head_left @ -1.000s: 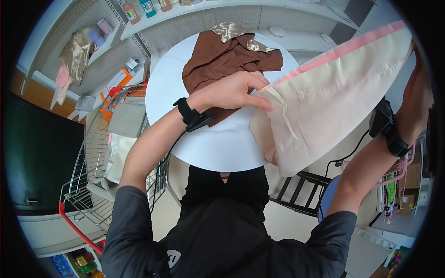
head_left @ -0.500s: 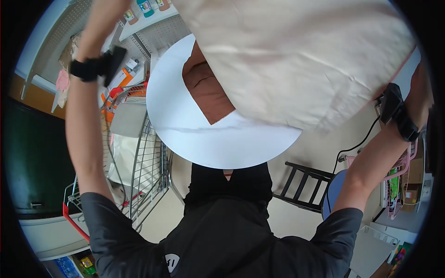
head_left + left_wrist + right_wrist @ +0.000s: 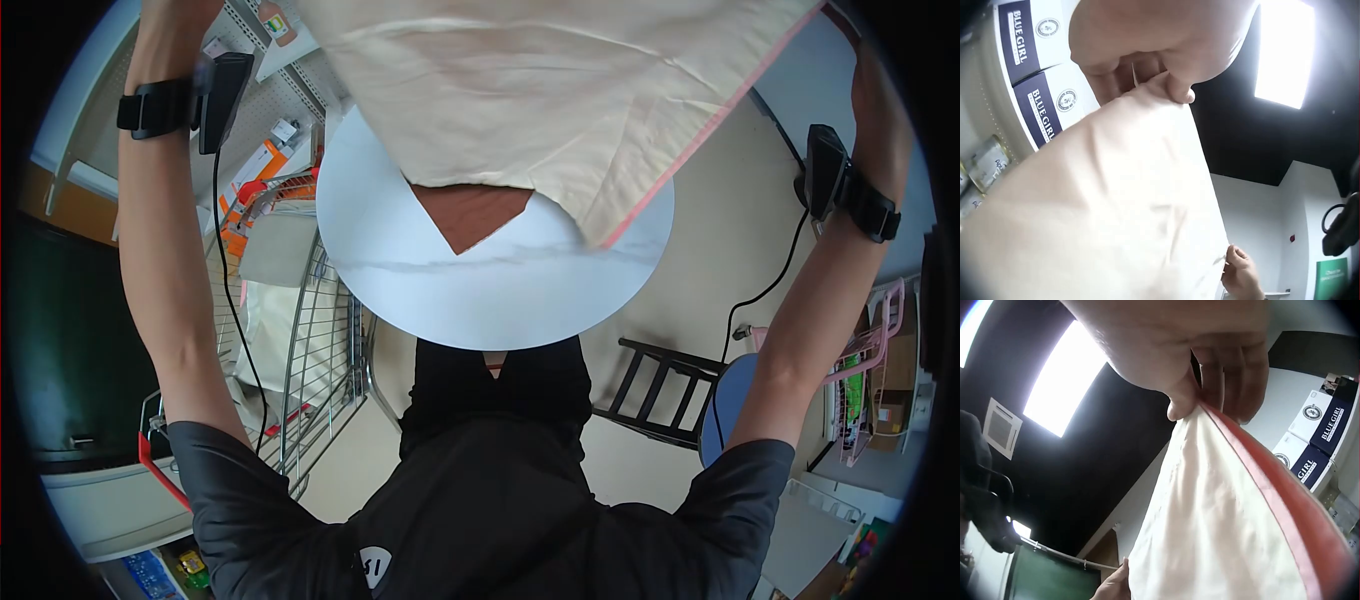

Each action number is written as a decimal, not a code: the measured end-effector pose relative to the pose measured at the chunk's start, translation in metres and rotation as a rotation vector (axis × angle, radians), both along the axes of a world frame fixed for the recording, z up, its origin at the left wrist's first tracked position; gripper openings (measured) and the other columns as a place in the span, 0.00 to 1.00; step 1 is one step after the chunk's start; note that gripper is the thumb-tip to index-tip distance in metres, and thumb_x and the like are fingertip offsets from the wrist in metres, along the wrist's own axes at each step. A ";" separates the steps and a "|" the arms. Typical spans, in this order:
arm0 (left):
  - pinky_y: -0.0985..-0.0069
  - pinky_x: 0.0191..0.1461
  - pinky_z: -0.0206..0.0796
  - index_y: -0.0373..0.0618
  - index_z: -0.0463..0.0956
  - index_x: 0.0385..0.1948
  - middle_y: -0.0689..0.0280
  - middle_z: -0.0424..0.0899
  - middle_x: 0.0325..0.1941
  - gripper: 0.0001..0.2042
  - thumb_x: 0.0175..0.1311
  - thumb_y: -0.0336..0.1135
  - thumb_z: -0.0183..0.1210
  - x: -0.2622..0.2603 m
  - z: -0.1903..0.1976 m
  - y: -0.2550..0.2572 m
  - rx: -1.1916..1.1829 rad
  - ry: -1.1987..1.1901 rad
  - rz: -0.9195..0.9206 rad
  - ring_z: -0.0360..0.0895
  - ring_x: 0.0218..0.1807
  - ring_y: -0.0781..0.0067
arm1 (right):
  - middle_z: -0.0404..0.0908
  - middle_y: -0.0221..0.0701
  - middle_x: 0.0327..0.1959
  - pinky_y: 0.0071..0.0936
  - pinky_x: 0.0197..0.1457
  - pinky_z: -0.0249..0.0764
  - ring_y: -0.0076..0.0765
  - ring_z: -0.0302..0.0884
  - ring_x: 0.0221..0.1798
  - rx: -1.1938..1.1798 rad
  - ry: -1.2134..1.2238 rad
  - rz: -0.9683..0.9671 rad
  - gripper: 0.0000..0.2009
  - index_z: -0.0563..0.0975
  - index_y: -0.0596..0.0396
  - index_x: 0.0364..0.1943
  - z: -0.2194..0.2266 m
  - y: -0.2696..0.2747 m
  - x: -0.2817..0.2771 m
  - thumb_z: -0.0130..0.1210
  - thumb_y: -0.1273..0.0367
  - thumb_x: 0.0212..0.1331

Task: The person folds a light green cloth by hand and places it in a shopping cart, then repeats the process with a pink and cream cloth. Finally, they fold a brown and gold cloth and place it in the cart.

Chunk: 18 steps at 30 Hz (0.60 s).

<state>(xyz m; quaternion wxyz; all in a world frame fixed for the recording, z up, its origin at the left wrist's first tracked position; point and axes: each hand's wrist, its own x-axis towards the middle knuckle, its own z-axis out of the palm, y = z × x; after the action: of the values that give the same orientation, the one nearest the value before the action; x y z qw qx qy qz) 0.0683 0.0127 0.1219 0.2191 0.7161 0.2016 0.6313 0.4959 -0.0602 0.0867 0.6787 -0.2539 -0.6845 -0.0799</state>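
Observation:
A cream cloth with a pink edge point(image 3: 560, 90) hangs stretched between the raised hands, above the round white table point(image 3: 480, 300). In the left wrist view, my left hand point(image 3: 1160, 44) pinches one corner of the cream cloth point(image 3: 1110, 187) between thumb and fingers. My right hand point(image 3: 1204, 356) pinches another corner of the cloth point(image 3: 1210, 512), beside its pink strip, in the right wrist view. The head view cuts off the left hand, and the right fingers cannot be made out there. Below the cloth, part of a brown fabric point(image 3: 470, 212) shows on the table; the rest is hidden.
At the left stands a wire shopping cart point(image 3: 310, 370) with light cloths inside. A black stool or rack point(image 3: 660, 395) and a blue round seat point(image 3: 735, 400) are at the lower right. Cables hang from both wrist cameras. Shelves line the back left.
The left hand has let the cloth's near part go from over the table and risen to the upper left, gripping a corner. The cloth has spread out and lifted, covering most of the brown fabric.

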 end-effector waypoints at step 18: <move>0.75 0.42 0.77 0.44 0.85 0.62 0.63 0.93 0.49 0.21 0.75 0.44 0.68 -0.068 0.015 -0.044 0.147 0.163 0.141 0.86 0.37 0.75 | 0.86 0.21 0.34 0.17 0.38 0.79 0.16 0.83 0.34 -0.163 -0.141 -0.033 0.13 0.84 0.52 0.44 0.009 -0.035 0.001 0.60 0.57 0.79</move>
<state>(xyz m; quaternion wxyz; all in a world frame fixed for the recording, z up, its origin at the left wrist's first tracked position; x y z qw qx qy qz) 0.0002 -0.0315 0.1369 0.1037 0.7631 0.2218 0.5981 0.4969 -0.0956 0.0961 0.6044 -0.3134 -0.7306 -0.0527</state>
